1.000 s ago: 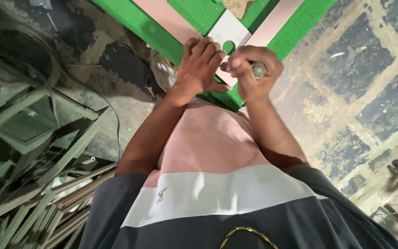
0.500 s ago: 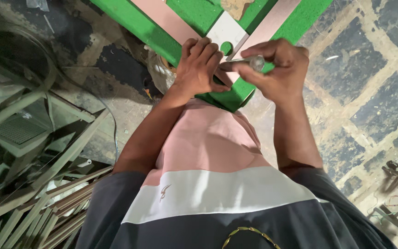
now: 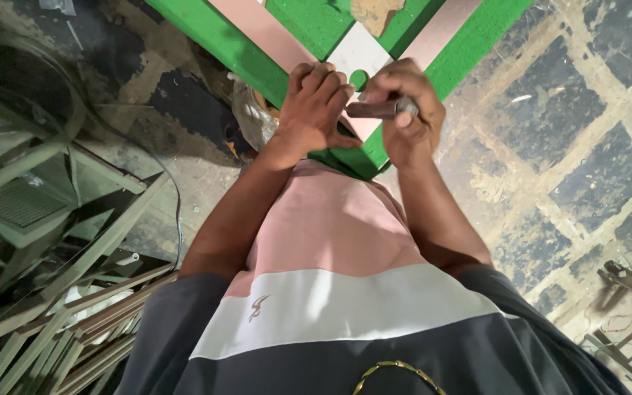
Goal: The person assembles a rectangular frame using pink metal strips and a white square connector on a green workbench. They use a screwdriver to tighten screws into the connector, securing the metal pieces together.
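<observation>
Both hands [image 3: 360, 110] grip a slim metal rod [image 3: 382, 110] on green felt board [image 3: 469, 44].

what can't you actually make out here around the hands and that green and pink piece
Head view only:
- Tip of the small metal tool: hidden under the right hand.
- Surface under the left hand: covered by its fingers.
- Green and pink panel: cut off by the top edge.
- Its near corner: hidden behind the person's shirt.
- Stacked frames at left: blurred by reflections.
</observation>
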Demonstrator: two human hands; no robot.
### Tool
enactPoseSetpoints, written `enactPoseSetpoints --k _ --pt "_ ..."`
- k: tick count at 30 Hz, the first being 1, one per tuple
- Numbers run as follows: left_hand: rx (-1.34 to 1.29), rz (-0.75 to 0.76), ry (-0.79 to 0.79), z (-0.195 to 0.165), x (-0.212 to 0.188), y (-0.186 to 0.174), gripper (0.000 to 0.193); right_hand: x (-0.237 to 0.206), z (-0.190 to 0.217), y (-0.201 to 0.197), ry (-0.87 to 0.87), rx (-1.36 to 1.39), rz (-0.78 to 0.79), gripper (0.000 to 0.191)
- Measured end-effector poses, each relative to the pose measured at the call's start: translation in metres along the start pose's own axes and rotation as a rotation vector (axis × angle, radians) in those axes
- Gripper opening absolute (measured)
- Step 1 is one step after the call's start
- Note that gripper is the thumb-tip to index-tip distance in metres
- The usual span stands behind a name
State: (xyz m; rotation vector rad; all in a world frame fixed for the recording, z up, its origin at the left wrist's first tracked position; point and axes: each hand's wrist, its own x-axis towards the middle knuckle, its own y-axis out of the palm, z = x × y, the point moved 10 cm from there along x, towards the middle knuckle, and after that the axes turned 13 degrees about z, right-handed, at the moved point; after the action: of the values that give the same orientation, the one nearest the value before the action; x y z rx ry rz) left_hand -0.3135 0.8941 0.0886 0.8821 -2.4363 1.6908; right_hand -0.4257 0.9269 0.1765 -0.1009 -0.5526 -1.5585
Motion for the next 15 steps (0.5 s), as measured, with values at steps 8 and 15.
enactPoseSetpoints --k 8,15 --pt "-0.088 -0.016 -0.016 0.002 -0.002 -0.002 0.089 0.008 0.031 0.002 0.287 -0.760 0.290 0.035" --pt "-0.060 0.057 -0.067 0.006 0.002 0.012 0.087 0.036 0.015 0.008 -0.044 -0.615 0.338 0.022"
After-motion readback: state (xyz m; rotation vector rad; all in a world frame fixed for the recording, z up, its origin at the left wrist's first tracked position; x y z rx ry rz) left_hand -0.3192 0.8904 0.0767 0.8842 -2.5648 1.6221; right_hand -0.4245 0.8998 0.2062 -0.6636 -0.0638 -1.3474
